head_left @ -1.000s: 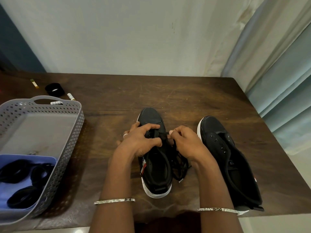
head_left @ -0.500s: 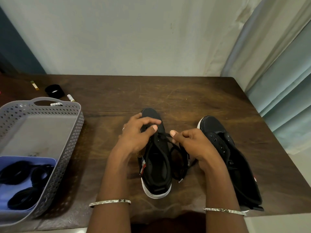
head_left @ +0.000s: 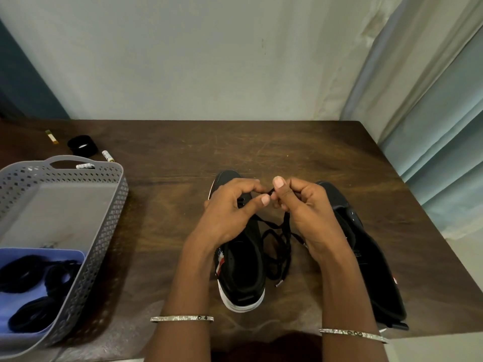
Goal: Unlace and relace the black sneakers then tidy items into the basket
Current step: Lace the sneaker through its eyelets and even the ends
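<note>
Pinching the black lace (head_left: 286, 227) between left hand (head_left: 230, 212) and right hand (head_left: 304, 207), both clenched on it just above the toe of the left sneaker (head_left: 245, 283), probably to steady it for threading. Slack coiled between that shoe and the right sneaker (head_left: 366, 257), close to the right edge of the surface (head_left: 287, 152). Basket (head_left: 115, 205) well apart at left; open wood beyond the toes.

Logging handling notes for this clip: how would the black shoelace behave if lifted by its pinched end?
Probably floppy: the shoelace droops from the left hand and right hand into loose loops beside the sneaker. Likely light: fingertips alone hold it. Trailing loops may snag.
</note>
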A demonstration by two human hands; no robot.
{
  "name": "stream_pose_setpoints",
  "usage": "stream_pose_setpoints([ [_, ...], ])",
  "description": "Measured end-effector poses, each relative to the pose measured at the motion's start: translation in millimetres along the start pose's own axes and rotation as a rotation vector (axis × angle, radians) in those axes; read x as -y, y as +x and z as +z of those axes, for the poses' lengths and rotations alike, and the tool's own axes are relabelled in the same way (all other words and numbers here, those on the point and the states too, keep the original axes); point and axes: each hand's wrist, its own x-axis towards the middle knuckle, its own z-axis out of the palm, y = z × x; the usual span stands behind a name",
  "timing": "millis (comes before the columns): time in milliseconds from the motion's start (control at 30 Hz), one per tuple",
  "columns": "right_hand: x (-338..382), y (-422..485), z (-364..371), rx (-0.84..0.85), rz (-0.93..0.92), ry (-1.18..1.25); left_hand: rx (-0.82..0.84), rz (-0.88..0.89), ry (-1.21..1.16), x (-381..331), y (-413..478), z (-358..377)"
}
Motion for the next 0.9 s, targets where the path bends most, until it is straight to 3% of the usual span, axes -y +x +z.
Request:
stream_pose_setpoints([
  [167,-1.6,1.3,-4.2,-0.133,0.014,0.042,-0.217,-0.067,0.076,-8.5,-0.8,1.3],
  [300,1.8,2.8,-14.1,-0.37,0.045,0.311,-0.492,-0.269,0.391,-16.1,-5.1,-4.6],
  [400,1.9,2.5,-21.8,-0.477,0.039,0.479,-0.594,-0.406,0.444,-13.4,-5.4,-4.4],
  [467,-0.1,2.1,-22.2,-0.493,0.029,0.46,-0.5,-0.437,0.313,-4.3,-3.6,-8.3],
  [567,-3.9,1.6,-17.6,-0.384,-0.009,0.242,-0.259,-0.278,-0.027,-2.9,-3.7,-16.7],
  [667,-4.9,2.8,-4.5,-0.152,-0.084,-0.027,-0.123,-0.082,-0.004,-18.0,-6.8,-20.3],
  [767,-1.6,2.8,9.1,-0.018,-0.108,-0.063,-0.016,0.01,0.08,-21.6,-7.9,-17.7],
  [833,-0.7,3.5,11.5,-0.003,-0.097,-0.065,-0.001,0.01,0.104,-14.5,-7.0,-16.7],
  [900,0.2,3.2,10.1,0.007,-0.057,-0.066,-0.105,-0.008,0.091,-12.4,-5.8,-16.2],
])
